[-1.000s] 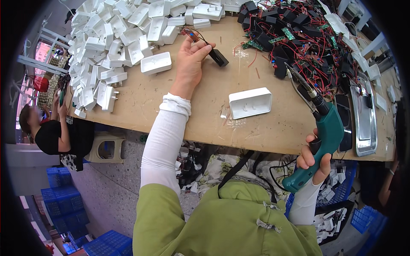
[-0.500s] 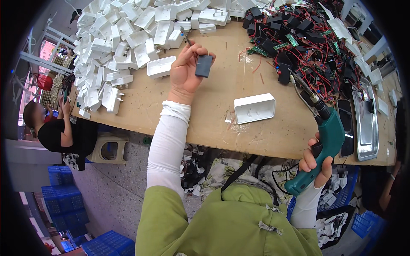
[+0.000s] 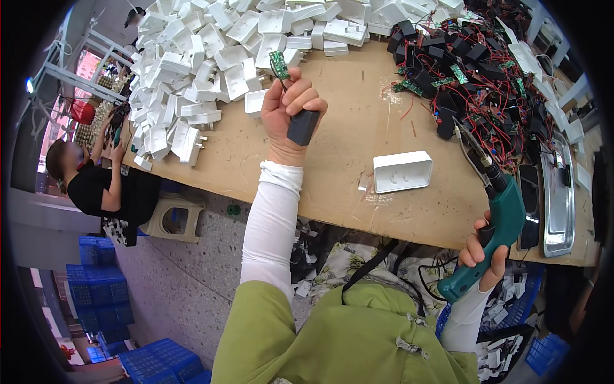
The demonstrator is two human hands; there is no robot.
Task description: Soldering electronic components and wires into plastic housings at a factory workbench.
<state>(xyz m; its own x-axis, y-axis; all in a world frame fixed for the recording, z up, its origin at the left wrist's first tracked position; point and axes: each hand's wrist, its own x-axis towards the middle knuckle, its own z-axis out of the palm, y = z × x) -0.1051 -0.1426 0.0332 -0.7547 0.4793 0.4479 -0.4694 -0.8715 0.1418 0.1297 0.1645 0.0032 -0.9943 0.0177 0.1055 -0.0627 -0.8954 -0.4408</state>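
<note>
My left hand (image 3: 289,114) is raised over the wooden table (image 3: 358,128) and grips a black block-shaped part (image 3: 302,127) joined to a small green circuit board (image 3: 279,64). My right hand (image 3: 483,253) holds a teal electric screwdriver (image 3: 495,221) by its handle at the table's near edge, its bit pointing up and left. A white plastic housing (image 3: 402,171) lies open side up on the table between the two hands.
A large heap of white plastic housings (image 3: 211,64) fills the far left of the table. Black parts with red wires and green boards (image 3: 486,70) crowd the far right. A metal tray (image 3: 558,192) lies at the right. Another person (image 3: 102,182) sits at the left. Blue crates (image 3: 102,301) stand below.
My left hand has drawn back toward me with the black part and board and lifted them off the table. The right hand and screwdriver have stayed put.
</note>
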